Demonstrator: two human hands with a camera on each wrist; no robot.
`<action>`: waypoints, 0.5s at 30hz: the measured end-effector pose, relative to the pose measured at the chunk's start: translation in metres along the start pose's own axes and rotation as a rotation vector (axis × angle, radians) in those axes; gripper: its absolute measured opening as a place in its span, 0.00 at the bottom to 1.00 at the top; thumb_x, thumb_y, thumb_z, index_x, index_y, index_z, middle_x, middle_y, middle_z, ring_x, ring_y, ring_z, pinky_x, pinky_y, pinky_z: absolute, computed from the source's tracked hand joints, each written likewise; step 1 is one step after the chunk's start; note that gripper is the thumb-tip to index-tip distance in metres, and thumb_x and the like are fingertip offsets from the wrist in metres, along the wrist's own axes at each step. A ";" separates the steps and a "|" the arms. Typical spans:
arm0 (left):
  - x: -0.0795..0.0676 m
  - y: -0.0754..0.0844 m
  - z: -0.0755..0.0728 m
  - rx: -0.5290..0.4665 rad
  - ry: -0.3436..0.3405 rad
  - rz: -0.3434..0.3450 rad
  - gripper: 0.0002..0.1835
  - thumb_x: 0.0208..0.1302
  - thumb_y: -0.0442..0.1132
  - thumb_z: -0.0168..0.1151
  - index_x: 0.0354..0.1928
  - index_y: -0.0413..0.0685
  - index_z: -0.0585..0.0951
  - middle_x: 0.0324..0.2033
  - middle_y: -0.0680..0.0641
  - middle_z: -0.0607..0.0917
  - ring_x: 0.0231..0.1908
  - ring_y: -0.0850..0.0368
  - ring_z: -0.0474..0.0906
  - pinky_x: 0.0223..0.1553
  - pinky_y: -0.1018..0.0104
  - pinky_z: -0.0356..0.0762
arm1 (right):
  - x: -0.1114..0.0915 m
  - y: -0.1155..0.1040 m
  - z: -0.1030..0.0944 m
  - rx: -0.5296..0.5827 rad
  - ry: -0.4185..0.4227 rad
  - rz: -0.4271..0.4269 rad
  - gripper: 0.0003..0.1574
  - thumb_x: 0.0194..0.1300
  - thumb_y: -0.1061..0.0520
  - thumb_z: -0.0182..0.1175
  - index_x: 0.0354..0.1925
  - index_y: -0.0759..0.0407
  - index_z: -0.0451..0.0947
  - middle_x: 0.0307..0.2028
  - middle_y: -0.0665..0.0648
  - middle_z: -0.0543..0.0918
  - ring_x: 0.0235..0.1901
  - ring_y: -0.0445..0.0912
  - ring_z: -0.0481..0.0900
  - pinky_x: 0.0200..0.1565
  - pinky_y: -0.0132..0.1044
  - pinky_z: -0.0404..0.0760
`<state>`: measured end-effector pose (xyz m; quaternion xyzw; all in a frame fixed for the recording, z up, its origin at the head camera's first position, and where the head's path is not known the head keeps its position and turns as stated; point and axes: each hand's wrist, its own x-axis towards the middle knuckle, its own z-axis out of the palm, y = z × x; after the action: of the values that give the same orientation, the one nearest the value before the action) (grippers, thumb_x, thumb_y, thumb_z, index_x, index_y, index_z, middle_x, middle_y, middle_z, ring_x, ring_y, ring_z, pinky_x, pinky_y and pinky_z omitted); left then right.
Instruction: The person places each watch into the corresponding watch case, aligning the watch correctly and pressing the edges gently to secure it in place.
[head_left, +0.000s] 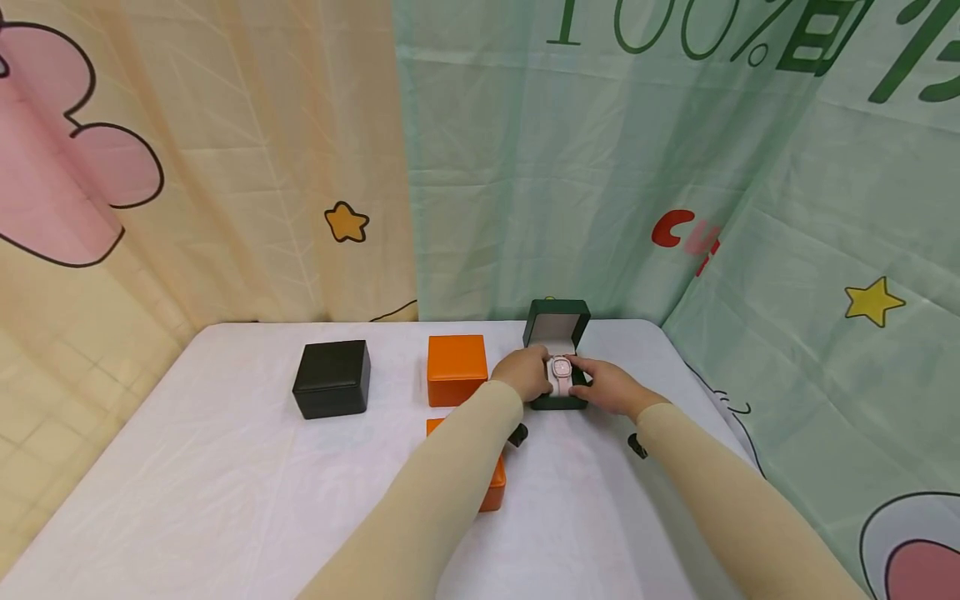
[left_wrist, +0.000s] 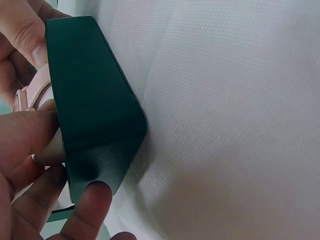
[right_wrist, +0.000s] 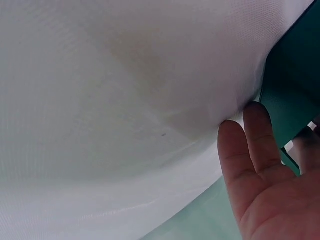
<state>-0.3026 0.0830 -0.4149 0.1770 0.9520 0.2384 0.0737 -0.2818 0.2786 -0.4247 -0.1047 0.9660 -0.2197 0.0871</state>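
Note:
A green watch box (head_left: 558, 402) stands with its lid (head_left: 557, 321) raised near the table's back right. Inside sits a pink watch (head_left: 561, 367) wrapped round a pale cushion. My left hand (head_left: 525, 372) reaches in from the left. In the left wrist view its thumb and a finger pinch at the watch's side, and another fingertip touches the box's outer wall (left_wrist: 100, 100). From the right, my right hand (head_left: 611, 387) has thumb and index finger at the watch's other edge. In the right wrist view two of its fingers lie extended beside the box; its grip is partly hidden.
An orange box (head_left: 457, 367) stands left of the green one. Nearer the front, a second orange box (head_left: 495, 487) is mostly covered by my left sleeve. A black box (head_left: 332, 379) is further left on the white-clothed table (head_left: 187, 483). Printed curtains hang behind.

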 end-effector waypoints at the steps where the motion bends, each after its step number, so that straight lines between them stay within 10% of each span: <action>1: 0.000 0.000 0.000 0.001 0.000 0.003 0.22 0.65 0.46 0.75 0.60 0.53 0.82 0.48 0.52 0.89 0.43 0.56 0.81 0.49 0.61 0.82 | 0.000 0.000 0.000 0.000 -0.002 0.002 0.45 0.74 0.52 0.65 0.81 0.58 0.59 0.75 0.71 0.68 0.76 0.67 0.66 0.74 0.61 0.69; 15: -0.009 0.003 -0.003 0.002 0.007 0.012 0.28 0.64 0.48 0.77 0.64 0.52 0.82 0.52 0.52 0.89 0.46 0.55 0.82 0.54 0.60 0.82 | 0.000 0.000 -0.001 -0.029 -0.026 0.020 0.46 0.76 0.51 0.63 0.82 0.57 0.56 0.75 0.71 0.68 0.75 0.66 0.67 0.73 0.61 0.70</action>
<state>-0.2941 0.0806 -0.4107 0.1819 0.9515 0.2384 0.0690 -0.2815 0.2789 -0.4241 -0.0994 0.9689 -0.2033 0.1003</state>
